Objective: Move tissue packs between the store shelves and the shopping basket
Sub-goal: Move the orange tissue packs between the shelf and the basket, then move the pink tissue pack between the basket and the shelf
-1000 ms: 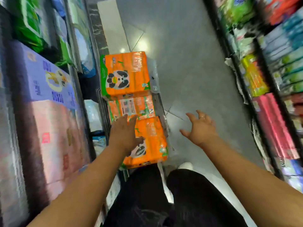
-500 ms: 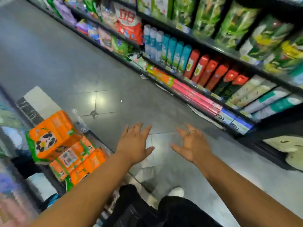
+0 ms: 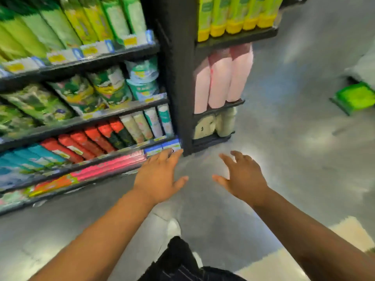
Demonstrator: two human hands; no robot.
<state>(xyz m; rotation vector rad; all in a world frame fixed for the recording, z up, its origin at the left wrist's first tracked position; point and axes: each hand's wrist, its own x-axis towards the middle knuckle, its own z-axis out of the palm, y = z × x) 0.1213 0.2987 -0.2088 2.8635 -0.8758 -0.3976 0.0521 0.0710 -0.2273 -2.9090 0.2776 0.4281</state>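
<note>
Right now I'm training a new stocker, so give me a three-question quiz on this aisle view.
1. True or false: the left hand holds a pack.
2. What colour are the packs on the end rack's middle shelf: A green, B pink, C blue?
3. Fill in: the right hand hangs open above the ____.

Key: 1 false; 2 B; 3 floor.

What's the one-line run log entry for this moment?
left hand: open, empty | right hand: open, empty | facing: shelf unit end | basket: not in view | tissue packs: none held
</note>
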